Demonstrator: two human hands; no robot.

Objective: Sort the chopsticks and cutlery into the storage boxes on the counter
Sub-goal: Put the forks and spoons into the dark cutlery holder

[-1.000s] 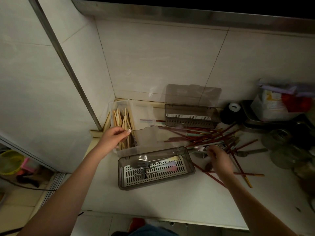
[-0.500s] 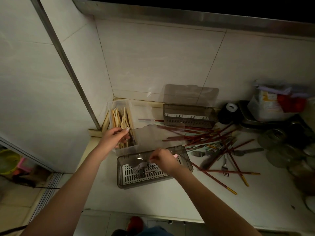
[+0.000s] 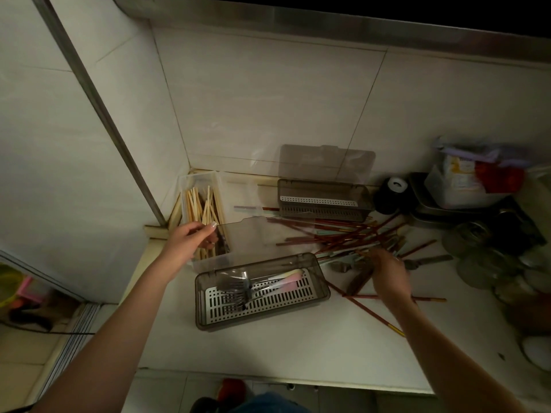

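Note:
A grey slotted storage box (image 3: 253,319) sits near the counter's front with forks (image 3: 235,289) and pastel-handled cutlery (image 3: 290,277) inside. Its clear lid (image 3: 247,234) stands open. My left hand (image 3: 190,241) holds that lid's left edge, over a clear box (image 3: 205,263) of wooden chopsticks (image 3: 202,204). My right hand (image 3: 387,271), blurred, reaches fingers-down into the loose pile of red chopsticks (image 3: 337,234) and cutlery; its grip is unclear. A second grey box (image 3: 323,201) stands open by the wall.
A black round container (image 3: 392,192), metal trays (image 3: 432,211), a plastic tub of packets (image 3: 465,180) and glass lids (image 3: 492,257) crowd the right side. A knife (image 3: 429,260) lies beside the pile. The counter's front edge (image 3: 283,377) runs below the near box.
My right hand has left the near grey box, where it put cutlery down, and swung right back into the loose pile. My left hand has stayed at the lid.

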